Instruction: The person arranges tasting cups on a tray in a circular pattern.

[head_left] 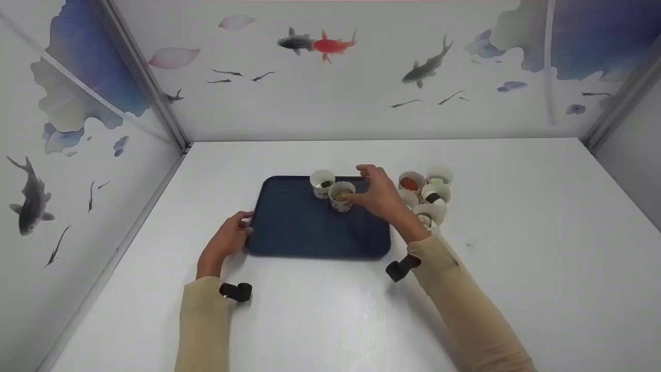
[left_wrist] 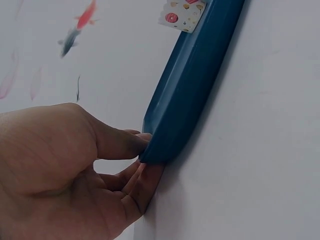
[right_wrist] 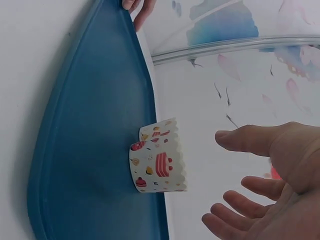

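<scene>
A dark blue tray (head_left: 304,232) lies on the white table. My left hand (head_left: 230,238) grips its left edge; in the left wrist view the thumb (left_wrist: 122,144) is at the rim and the fingers reach beneath. Two printed paper cups stand on the tray by its far edge: a front cup (head_left: 341,202) with something brownish inside, and a rear cup (head_left: 321,191) with something dark in it. Above the front cup and to its right is my right hand (head_left: 381,194), thumb and fingers spread. The right wrist view shows a gap between this hand (right_wrist: 260,180) and the cup (right_wrist: 157,167).
Right of the tray stands a group of several paper cups, one cup (head_left: 411,182) with red contents and another (head_left: 437,195) holding a white and black item. My right forearm partly covers the group. White walls (head_left: 361,103) with painted fish enclose the table's back and sides.
</scene>
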The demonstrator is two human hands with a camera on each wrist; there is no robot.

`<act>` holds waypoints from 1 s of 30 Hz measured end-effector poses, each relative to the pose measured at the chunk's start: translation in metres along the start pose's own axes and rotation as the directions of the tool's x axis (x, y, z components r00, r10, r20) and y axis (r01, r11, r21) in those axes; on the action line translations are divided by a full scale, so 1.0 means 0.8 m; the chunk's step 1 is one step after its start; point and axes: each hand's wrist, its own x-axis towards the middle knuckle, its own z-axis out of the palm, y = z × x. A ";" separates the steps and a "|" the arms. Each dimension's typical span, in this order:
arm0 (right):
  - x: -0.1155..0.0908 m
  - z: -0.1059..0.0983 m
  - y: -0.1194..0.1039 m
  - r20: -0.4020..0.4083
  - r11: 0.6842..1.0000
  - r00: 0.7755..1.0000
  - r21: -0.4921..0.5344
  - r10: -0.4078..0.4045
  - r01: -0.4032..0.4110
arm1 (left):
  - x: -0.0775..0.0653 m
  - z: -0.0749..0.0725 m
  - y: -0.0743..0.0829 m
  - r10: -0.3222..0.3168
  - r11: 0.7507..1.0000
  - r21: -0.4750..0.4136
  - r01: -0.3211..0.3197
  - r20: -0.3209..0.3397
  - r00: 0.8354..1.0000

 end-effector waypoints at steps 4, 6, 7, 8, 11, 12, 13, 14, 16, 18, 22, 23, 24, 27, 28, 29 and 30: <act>-0.008 -0.018 0.003 -0.038 0.999 0.999 -0.036 -0.019 0.018 | -0.002 -0.002 0.002 0.011 1.000 0.010 -0.011 -0.009 1.000; -0.013 -0.028 0.007 -0.056 0.998 0.998 -0.066 -0.026 0.022 | -0.002 -0.002 0.002 0.016 1.000 0.014 -0.016 -0.009 1.000; -0.015 -0.033 0.009 -0.063 0.997 0.998 -0.078 -0.029 0.024 | -0.002 -0.003 0.002 0.018 1.000 0.012 -0.018 -0.009 1.000; -0.018 -0.037 0.012 -0.072 0.995 0.997 -0.094 -0.033 0.026 | -0.002 -0.003 0.003 0.020 1.000 0.011 -0.020 -0.010 1.000; -0.025 -0.050 0.022 -0.080 0.993 0.996 -0.114 -0.039 0.030 | -0.001 -0.003 0.003 0.020 1.000 0.012 -0.020 -0.008 1.000; -0.027 -0.054 0.026 -0.079 0.993 0.996 -0.110 -0.040 0.031 | 0.000 -0.002 0.003 0.018 1.000 0.012 -0.018 -0.008 1.000; -0.030 -0.058 0.029 -0.075 0.994 0.996 -0.104 -0.038 0.030 | -0.001 -0.002 0.004 0.018 1.000 0.013 -0.018 -0.008 1.000; -0.032 -0.062 0.033 -0.072 0.995 0.997 -0.096 -0.032 0.025 | 0.000 -0.002 0.004 0.017 1.000 0.012 -0.017 -0.008 1.000; -0.036 -0.069 0.041 -0.067 0.996 0.997 -0.084 -0.031 0.025 | 0.000 -0.002 0.004 0.018 1.000 0.010 -0.018 -0.009 1.000; -0.040 -0.075 0.047 -0.067 0.996 0.997 -0.087 -0.031 0.025 | 0.000 -0.001 0.005 0.021 1.000 0.008 -0.021 -0.012 1.000; -0.049 -0.085 0.062 -0.061 0.992 0.996 -0.115 -0.064 0.057 | -0.001 0.001 0.005 0.030 1.000 -0.003 -0.030 -0.013 0.999; -0.051 -0.086 0.066 -0.052 0.992 0.996 -0.113 -0.070 0.063 | -0.001 0.001 0.004 0.028 1.000 -0.007 -0.029 -0.011 1.000; -0.053 -0.087 0.070 -0.042 0.992 0.996 -0.108 -0.076 0.071 | -0.002 0.001 0.004 0.025 1.000 -0.009 -0.025 -0.008 1.000; -0.058 -0.090 0.082 -0.014 0.993 0.997 -0.086 -0.082 0.081 | -0.003 0.002 0.002 0.006 1.000 -0.007 -0.006 -0.003 1.000; -0.060 -0.091 0.087 -0.008 0.993 0.996 -0.078 -0.084 0.083 | -0.003 0.002 0.001 0.000 1.000 -0.006 0.000 -0.002 1.000; -0.062 -0.092 0.091 -0.003 0.994 0.996 -0.069 -0.085 0.085 | -0.002 0.002 0.001 -0.002 1.000 -0.005 0.002 -0.003 1.000; -0.065 -0.093 0.095 0.003 0.994 0.997 -0.066 -0.083 0.083 | -0.001 0.003 0.001 -0.002 1.000 -0.004 0.002 -0.002 1.000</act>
